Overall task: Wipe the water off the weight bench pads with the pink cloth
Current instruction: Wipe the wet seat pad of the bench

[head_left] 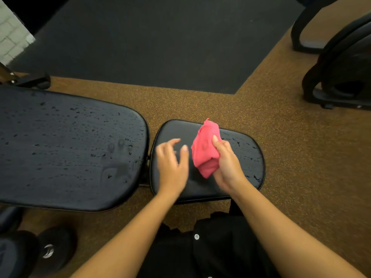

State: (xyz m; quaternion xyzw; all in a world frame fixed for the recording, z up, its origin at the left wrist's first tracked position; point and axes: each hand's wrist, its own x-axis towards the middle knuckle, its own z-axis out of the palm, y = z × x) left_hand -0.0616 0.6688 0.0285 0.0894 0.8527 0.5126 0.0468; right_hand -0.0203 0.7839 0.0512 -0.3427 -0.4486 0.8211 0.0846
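Note:
A bunched pink cloth [204, 150] hangs above the small black seat pad [247, 157], gripped by my right hand [227, 164] with the thumb on top. My left hand [172, 162], blurred, hovers over the left half of that pad with fingers spread and loosely bent, holding nothing. Water drops show along the seat pad's right side and near edge. The long black back pad [66, 149] lies to the left, covered with many drops and a few smeared patches near its right end.
Dumbbells [48, 250] lie on the brown speckled floor at the lower left. A black machine base [341, 77] stands at the far right. A dark mat [160, 41] covers the floor beyond the bench. A narrow gap separates the two pads.

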